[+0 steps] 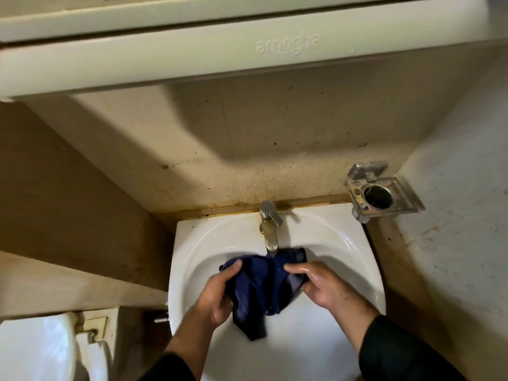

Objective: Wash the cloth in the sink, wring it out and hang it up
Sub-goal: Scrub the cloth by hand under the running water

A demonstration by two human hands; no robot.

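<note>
Over one sink (189, 243), two hands (217, 295) (327, 287) grip one seemingly wet cloth (264, 284).

I see the cloth (258, 281), dark navy and crumpled, held up over the bowl of the white sink (365, 257), just under the spout of the metal tap (270, 229). Its upper edge touches or nearly touches the spout. One loose end hangs down toward the near side of the bowl. The sink is a rounded white basin set against a stained wall.
</note>
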